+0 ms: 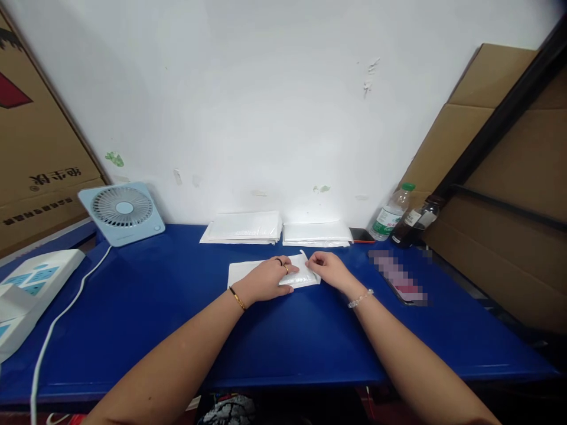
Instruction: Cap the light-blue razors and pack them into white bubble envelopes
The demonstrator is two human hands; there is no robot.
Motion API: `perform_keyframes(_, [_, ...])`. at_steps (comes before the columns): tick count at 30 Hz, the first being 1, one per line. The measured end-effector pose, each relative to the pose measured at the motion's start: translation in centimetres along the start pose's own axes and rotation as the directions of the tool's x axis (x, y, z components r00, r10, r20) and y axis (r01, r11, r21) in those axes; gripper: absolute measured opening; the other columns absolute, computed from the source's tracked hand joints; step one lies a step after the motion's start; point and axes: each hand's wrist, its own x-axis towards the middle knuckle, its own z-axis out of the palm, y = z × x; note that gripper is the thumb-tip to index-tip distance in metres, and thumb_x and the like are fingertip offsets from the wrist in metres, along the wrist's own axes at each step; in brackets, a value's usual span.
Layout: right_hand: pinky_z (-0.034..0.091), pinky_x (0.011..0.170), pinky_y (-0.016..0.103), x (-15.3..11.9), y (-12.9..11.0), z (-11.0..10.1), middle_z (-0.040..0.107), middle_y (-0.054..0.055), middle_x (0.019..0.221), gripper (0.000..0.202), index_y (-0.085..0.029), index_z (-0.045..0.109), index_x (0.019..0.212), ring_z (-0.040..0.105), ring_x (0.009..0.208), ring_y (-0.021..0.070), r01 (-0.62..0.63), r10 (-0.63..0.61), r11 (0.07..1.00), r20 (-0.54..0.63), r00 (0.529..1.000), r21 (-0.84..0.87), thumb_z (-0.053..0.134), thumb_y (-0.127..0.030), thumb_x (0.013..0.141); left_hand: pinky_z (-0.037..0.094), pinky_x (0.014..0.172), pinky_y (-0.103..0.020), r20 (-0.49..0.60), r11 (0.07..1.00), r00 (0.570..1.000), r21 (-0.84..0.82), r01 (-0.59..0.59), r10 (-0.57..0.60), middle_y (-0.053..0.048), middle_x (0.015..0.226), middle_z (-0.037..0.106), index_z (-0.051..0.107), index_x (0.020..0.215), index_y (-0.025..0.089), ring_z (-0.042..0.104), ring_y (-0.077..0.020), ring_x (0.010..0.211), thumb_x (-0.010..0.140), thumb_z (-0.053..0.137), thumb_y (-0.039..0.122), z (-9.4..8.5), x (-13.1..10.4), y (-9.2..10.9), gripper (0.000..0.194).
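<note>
A white padded envelope (305, 275) lies flat on the blue table (146, 330), its length running left to right. My left hand (269, 278) rests on its middle with fingers spread, pressing it to the table. At the envelope's right end, my right hand (328, 268) has thumb and fingers pinched together at the edge, where a thin white strip sticks up. Behind it, near the wall, lie two piles of similar white envelopes, a left pile (241, 227) and a right pile (316, 232).
A light blue fan (121, 212) with a white cable (64, 313) and a white power strip (39, 283) are at the left. At the right are a green-capped bottle (390, 215), a dark bottle (413, 224), a blurred phone (398, 277) and a red-edged phone (362, 235).
</note>
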Motion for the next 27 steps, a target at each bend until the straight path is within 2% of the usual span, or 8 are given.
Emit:
perform_keyframes(3, [0.036,0.052,0.022,-0.9,-0.8,-0.3,0.054,-0.002,0.067,0.026,-0.018,0.057,0.079,0.047,0.058,0.0112,0.139,-0.14,0.99,0.098,0.985,0.02,0.063,-0.042,0.072,0.042,0.09,-0.033,-0.014,0.999,1.0,0.05,-0.004,0.004,-0.007,0.117,0.052,0.054,0.123,0.023,0.055,-0.0235,0.1,0.073,0.064,0.034,0.0,0.0,0.3,0.052])
perform_keyframes(7, [0.043,0.057,0.023,-1.8,-1.5,-1.2,0.058,-0.001,0.082,0.048,-0.02,0.055,0.096,0.053,0.064,0.0121,0.261,-0.26,0.965,0.229,0.938,0.025,0.077,-0.038,0.058,0.046,0.082,-0.032,0.011,0.99,1.0,0.14,-0.004,0.003,-0.008,0.111,0.055,0.056,0.119,0.02,0.059,-0.0218,0.089,0.069,0.06,0.023,-0.3,0.0,0.3,0.05])
perform_keyframes(11, [0.044,0.054,0.023,-1.9,-0.9,-2.3,0.061,0.0,0.079,0.046,-0.019,0.054,0.097,0.056,0.06,0.0119,0.169,-0.161,0.986,0.251,0.955,-0.011,0.074,-0.04,0.062,0.043,0.092,-0.036,-0.041,0.987,0.998,0.157,-0.037,0.044,-0.011,0.121,0.051,0.053,0.123,0.02,0.051,-0.0276,0.111,0.07,0.063,0.029,0.0,0.0,0.5,0.055])
perform_keyframes(14, [0.041,0.046,0.021,-1.6,-0.1,-2.8,0.061,0.0,0.062,0.023,-0.017,0.055,0.077,0.054,0.046,0.0106,-0.006,0.026,0.997,0.272,0.962,-0.077,0.061,-0.039,0.075,0.032,0.102,-0.044,-0.04,0.983,0.995,0.166,-0.079,0.087,-0.01,0.13,0.048,0.047,0.129,0.026,0.042,-0.0286,0.123,0.074,0.063,0.041,0.6,0.2,0.8,0.06])
perform_keyframes(17, [0.038,0.041,0.02,-1.3,0.4,-3.0,0.059,0.0,0.052,0.018,-0.017,0.054,0.063,0.052,0.039,0.01,-0.099,0.138,0.984,0.273,0.952,-0.151,0.056,-0.03,0.076,0.026,0.105,-0.05,0.017,0.976,0.992,0.18,-0.125,0.124,-0.008,0.136,0.045,0.04,0.135,0.03,0.039,-0.0278,0.126,0.079,0.058,0.047,1.1,0.4,1.1,0.06])
perform_keyframes(22, [0.035,0.042,0.021,-0.8,0.8,-2.5,0.062,0.001,0.056,0.023,-0.017,0.058,0.07,0.049,0.039,0.0099,-0.153,0.173,0.979,0.156,0.972,-0.133,0.054,-0.039,0.078,0.026,0.105,-0.049,0.026,0.973,0.994,0.203,-0.112,0.109,-0.009,0.137,0.045,0.043,0.132,0.028,0.037,-0.0274,0.128,0.083,0.053,0.051,1.5,0.5,1.3,0.056])
perform_keyframes(25, [0.032,0.046,0.023,-0.4,0.8,-1.6,0.06,0.001,0.057,0.026,-0.017,0.058,0.066,0.049,0.046,0.0113,-0.099,0.118,0.981,0.104,0.988,-0.166,0.057,-0.041,0.077,0.024,0.106,-0.05,-0.023,0.971,0.994,0.215,-0.104,0.111,-0.009,0.139,0.042,0.041,0.133,0.03,0.033,-0.0288,0.131,0.081,0.054,0.053,1.7,0.7,1.5,0.059])
perform_keyframes(27, [0.03,0.048,0.023,-0.2,0.9,-1.1,0.057,0.0,0.056,0.023,-0.017,0.056,0.062,0.048,0.051,0.0118,-0.046,0.065,0.983,0.104,0.992,-0.175,0.057,-0.036,0.075,0.018,0.108,-0.053,-0.062,0.963,0.99,0.248,-0.108,0.127,-0.008,0.138,0.044,0.051,0.125,0.028,0.028,-0.0312,0.134,0.08,0.055,0.056,1.9,1.2,1.7,0.053])
